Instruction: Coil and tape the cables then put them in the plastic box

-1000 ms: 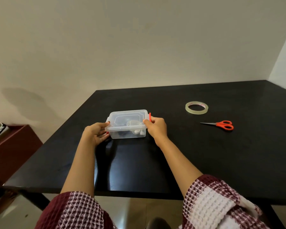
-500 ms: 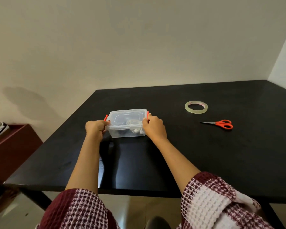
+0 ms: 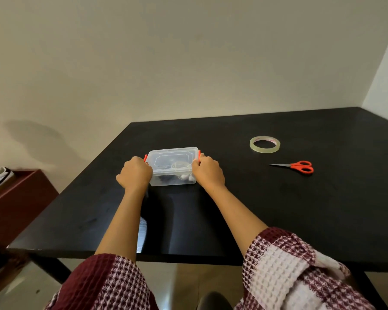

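At centre frame the plastic box (image 3: 172, 166), lid on and cables (image 3: 179, 174) inside, sits between left hand (image 3: 134, 174) and right hand (image 3: 208, 173), each curled onto an orange clip (image 3: 199, 155); press both evenly down

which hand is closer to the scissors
Right. The right hand grips the right end of the plastic box, with the scissors farther out to its right on the table. The left hand is at the box's far, left end.
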